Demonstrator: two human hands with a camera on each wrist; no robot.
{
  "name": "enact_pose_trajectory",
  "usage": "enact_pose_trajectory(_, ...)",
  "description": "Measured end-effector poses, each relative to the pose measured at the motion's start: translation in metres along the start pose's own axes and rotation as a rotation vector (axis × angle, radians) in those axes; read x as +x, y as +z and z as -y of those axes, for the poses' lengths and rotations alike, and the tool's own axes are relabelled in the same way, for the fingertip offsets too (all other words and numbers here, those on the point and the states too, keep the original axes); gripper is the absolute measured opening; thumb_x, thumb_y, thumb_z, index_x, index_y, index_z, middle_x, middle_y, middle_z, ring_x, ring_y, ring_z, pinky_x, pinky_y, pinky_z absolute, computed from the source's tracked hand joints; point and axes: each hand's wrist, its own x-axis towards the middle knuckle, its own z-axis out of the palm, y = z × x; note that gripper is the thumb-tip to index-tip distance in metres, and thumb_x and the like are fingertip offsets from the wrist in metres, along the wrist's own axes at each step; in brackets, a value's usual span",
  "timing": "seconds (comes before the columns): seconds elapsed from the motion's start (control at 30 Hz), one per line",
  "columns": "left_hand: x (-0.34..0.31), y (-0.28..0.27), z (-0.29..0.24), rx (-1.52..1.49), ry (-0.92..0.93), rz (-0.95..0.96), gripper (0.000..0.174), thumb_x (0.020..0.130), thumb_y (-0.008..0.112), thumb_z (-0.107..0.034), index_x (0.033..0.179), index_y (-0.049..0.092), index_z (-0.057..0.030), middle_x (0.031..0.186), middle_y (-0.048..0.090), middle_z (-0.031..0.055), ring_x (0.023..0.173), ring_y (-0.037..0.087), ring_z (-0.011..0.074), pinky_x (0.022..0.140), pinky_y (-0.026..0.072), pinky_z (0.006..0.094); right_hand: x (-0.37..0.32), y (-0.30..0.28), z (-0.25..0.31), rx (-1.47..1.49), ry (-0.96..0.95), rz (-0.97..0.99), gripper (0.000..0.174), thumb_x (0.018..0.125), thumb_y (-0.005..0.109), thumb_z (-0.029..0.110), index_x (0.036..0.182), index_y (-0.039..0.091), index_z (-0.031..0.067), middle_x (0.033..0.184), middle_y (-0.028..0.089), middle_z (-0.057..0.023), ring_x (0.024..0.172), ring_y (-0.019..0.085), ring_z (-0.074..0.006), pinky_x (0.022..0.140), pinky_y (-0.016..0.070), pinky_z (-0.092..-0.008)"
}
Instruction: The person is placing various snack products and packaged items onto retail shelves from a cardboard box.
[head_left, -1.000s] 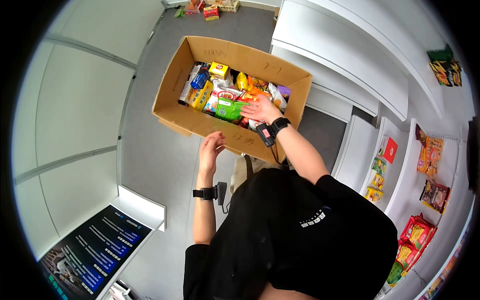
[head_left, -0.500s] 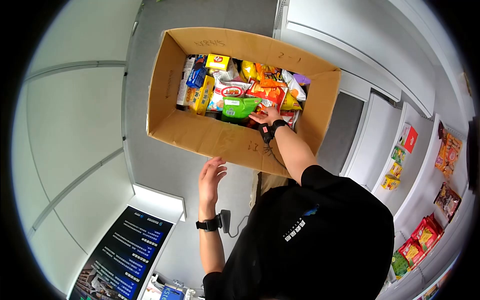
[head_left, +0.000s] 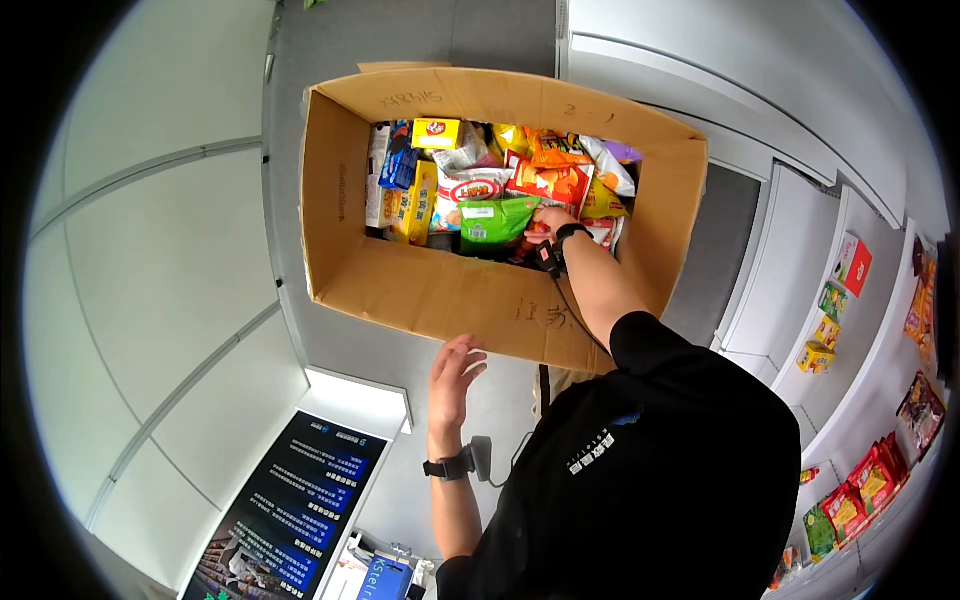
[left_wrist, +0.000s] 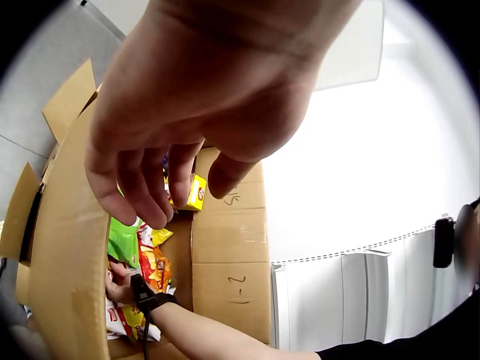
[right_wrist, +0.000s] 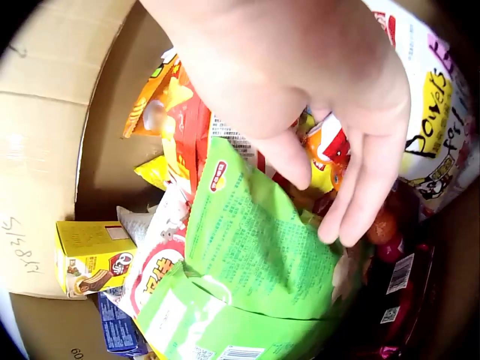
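A large cardboard box [head_left: 500, 300] full of snack packets is in front of me. My right hand [head_left: 545, 222] reaches down into it, beside a green snack bag [head_left: 495, 222]. In the right wrist view, the thumb and fingers of the right hand [right_wrist: 300, 67] are spread apart at the edge of the green bag, above small orange and red packages [right_wrist: 328, 141]. A white bag with black lettering [right_wrist: 435, 112] is next to the fingers. My left hand [head_left: 455, 385] hangs outside the box near its front wall, loosely curled with nothing in it.
Also in the box are a red chip bag [head_left: 550, 183], a small yellow box [head_left: 437, 133] and a blue packet [head_left: 399, 168]. White shelves [head_left: 770, 270] with several snack packs [head_left: 845, 512] stand to the right. A dark display board [head_left: 300, 500] is at lower left.
My right hand has gone from above the packets down in beside the green bag. The left hand stays outside the box. The head view has shifted, with the box appearing larger.
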Motion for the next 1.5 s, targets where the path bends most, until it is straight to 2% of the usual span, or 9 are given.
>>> enact_pose_trajectory(0.07, 0.000, -0.001, -0.004, 0.028, -0.003, -0.026, 0.034, 0.095, 0.052, -0.026, 0.119, 0.054, -0.0022, 0.109, 0.060, 0.0082, 0.096, 0.058, 0.0183, 0.084, 0.0476, 0.0319, 0.020, 0.010, 0.002, -0.079, 0.155, -0.199, 0.028, 0.089, 0.052, 0.016, 0.116, 0.049, 0.0121, 0.090, 0.068, -0.0106, 0.081, 0.070, -0.0327, 0.050, 0.0512, -0.0469)
enact_pose_trajectory(0.13, 0.004, 0.001, -0.009, 0.040, 0.027, -0.012, 0.035, 0.095, 0.052, -0.027, 0.119, 0.054, -0.0022, 0.110, 0.060, 0.0085, 0.096, 0.058, 0.0184, 0.085, 0.0476, 0.0322, 0.013, 0.013, 0.007, -0.089, 0.076, -0.082, 0.019, 0.087, 0.052, 0.001, 0.104, 0.046, -0.0017, 0.098, 0.053, -0.0171, 0.093, 0.064, -0.0395, 0.075, 0.0576, -0.0532)
enact_pose_trajectory(0.23, -0.001, 0.004, -0.017, 0.056, 0.067, 0.017, 0.039, 0.095, 0.049, -0.029, 0.123, 0.050, -0.0016, 0.113, 0.059, 0.0109, 0.098, 0.057, 0.0201, 0.085, 0.0464, 0.0349, -0.004, 0.021, 0.013, 0.169, 0.168, -0.110, 0.019, 0.087, 0.051, 0.000, 0.105, 0.045, -0.0029, 0.098, 0.053, -0.0171, 0.092, 0.064, -0.0394, 0.075, 0.0575, -0.0534)
enact_pose_trajectory(0.47, -0.032, -0.001, -0.016, 0.010, 0.106, 0.069, 0.037, 0.095, 0.050, -0.027, 0.122, 0.052, -0.0007, 0.111, 0.060, 0.0109, 0.098, 0.058, 0.0204, 0.086, 0.0492, 0.0358, -0.060, 0.012, -0.019, 0.080, 0.054, -0.085, 0.065, 0.081, 0.031, -0.017, 0.137, 0.033, 0.0163, 0.121, 0.049, -0.0237, 0.085, 0.064, -0.0456, 0.062, 0.0574, -0.0571)
enact_pose_trajectory(0.63, -0.048, -0.022, -0.011, -0.010, 0.143, 0.049, 0.039, 0.095, 0.050, -0.028, 0.123, 0.050, -0.0002, 0.113, 0.059, 0.0131, 0.099, 0.058, 0.0216, 0.087, 0.0497, 0.0367, -0.069, 0.017, -0.020, 0.012, 0.035, -0.181, 0.043, 0.084, 0.039, -0.013, 0.126, 0.034, -0.0026, 0.108, 0.055, -0.0275, 0.086, 0.066, -0.0384, 0.067, 0.0597, -0.0508)
enact_pose_trajectory(0.77, -0.067, -0.046, 0.004, -0.011, 0.124, -0.017, 0.041, 0.095, 0.050, -0.028, 0.124, 0.049, 0.0002, 0.114, 0.059, 0.0142, 0.099, 0.058, 0.0223, 0.087, 0.0497, 0.0371, -0.056, 0.012, -0.028, -0.019, 0.090, -0.130, 0.029, 0.094, 0.034, 0.009, 0.122, 0.037, -0.0011, 0.101, 0.056, -0.0278, 0.070, 0.066, -0.0431, 0.057, 0.0567, -0.0569)
enact_pose_trajectory(0.9, -0.077, -0.055, 0.015, -0.035, 0.119, -0.046, 0.039, 0.094, 0.050, -0.030, 0.122, 0.050, -0.0028, 0.113, 0.060, 0.0119, 0.098, 0.058, 0.0212, 0.087, 0.0482, 0.0379, -0.056, 0.017, -0.021, -0.183, 0.089, -0.191, 0.035, 0.097, 0.029, 0.017, 0.108, 0.047, -0.0112, 0.083, 0.066, -0.0269, 0.066, 0.069, -0.0332, 0.047, 0.0557, -0.0423)
enact_pose_trajectory(1.13, -0.079, -0.063, 0.025, -0.048, 0.124, -0.035, 0.040, 0.095, 0.049, -0.032, 0.123, 0.050, -0.0033, 0.112, 0.061, 0.0125, 0.097, 0.059, 0.0208, 0.086, 0.0480, 0.0382, -0.060, 0.027, 0.005, -0.386, 0.073, -0.229, 0.031, 0.097, 0.037, 0.017, 0.122, 0.044, 0.0014, 0.087, 0.066, -0.0268, 0.067, 0.068, -0.0329, 0.050, 0.0565, -0.0429)
enact_pose_trajectory(1.5, -0.083, -0.065, 0.016, -0.097, 0.173, 0.011, 0.042, 0.095, 0.047, -0.033, 0.123, 0.048, -0.0015, 0.112, 0.061, 0.0129, 0.095, 0.059, 0.0213, 0.086, 0.0487, 0.0382, -0.093, 0.029, 0.006, -0.518, -0.143, -0.170, 0.028, 0.094, 0.042, 0.020, 0.107, 0.048, -0.0049, 0.091, 0.066, -0.0233, 0.074, 0.068, -0.0314, 0.055, 0.0563, -0.0379)
